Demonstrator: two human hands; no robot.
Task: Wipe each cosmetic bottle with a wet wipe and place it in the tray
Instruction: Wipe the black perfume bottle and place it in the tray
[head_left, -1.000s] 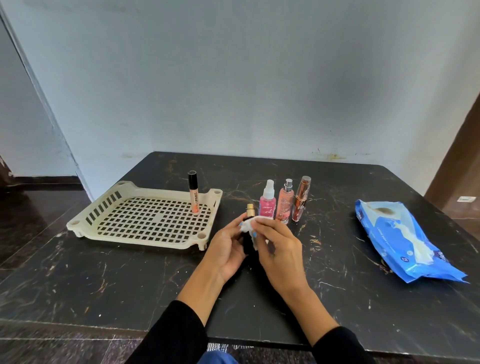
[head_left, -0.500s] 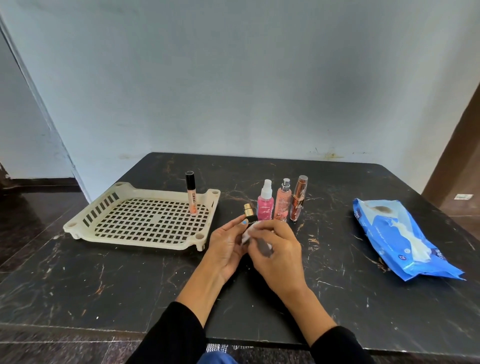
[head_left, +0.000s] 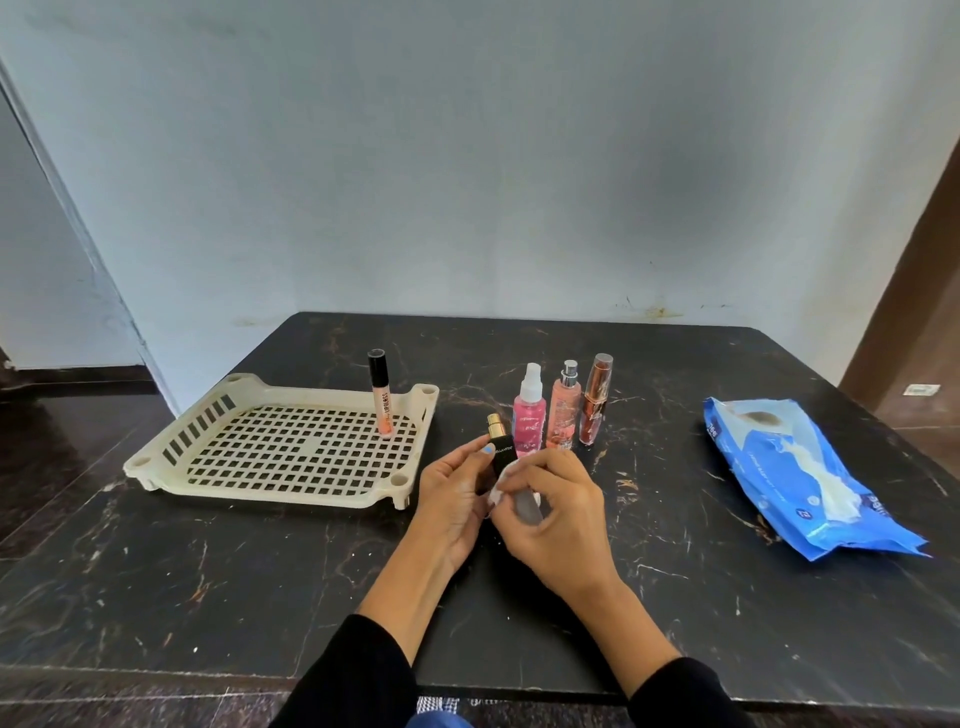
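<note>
I see my left hand (head_left: 451, 506) curled round a small black cosmetic bottle with a gold cap (head_left: 500, 446), held tilted above the table near the middle, just right of the tray. My right hand (head_left: 558, 512) pinches a crumpled white wet wipe (head_left: 511, 480) against the bottle's lower body, so that part is hidden from me.

Just beyond my hands stand three bottles in a tight row: a pink spray bottle with a white nozzle (head_left: 529, 413), a peach spray bottle with a silver pump (head_left: 563, 410) and a slim brown tube with a copper cap (head_left: 595, 402). To the left lies the cream perforated plastic tray (head_left: 283, 449), with a peach lip gloss tube with a black cap (head_left: 382, 395) upright at its far right corner. Well apart on the right lies a blue pack of wet wipes (head_left: 800, 480), a wipe poking from its opening.

The black marble table (head_left: 208, 587) has brown veins. Behind it rises a pale grey wall (head_left: 467, 156).
</note>
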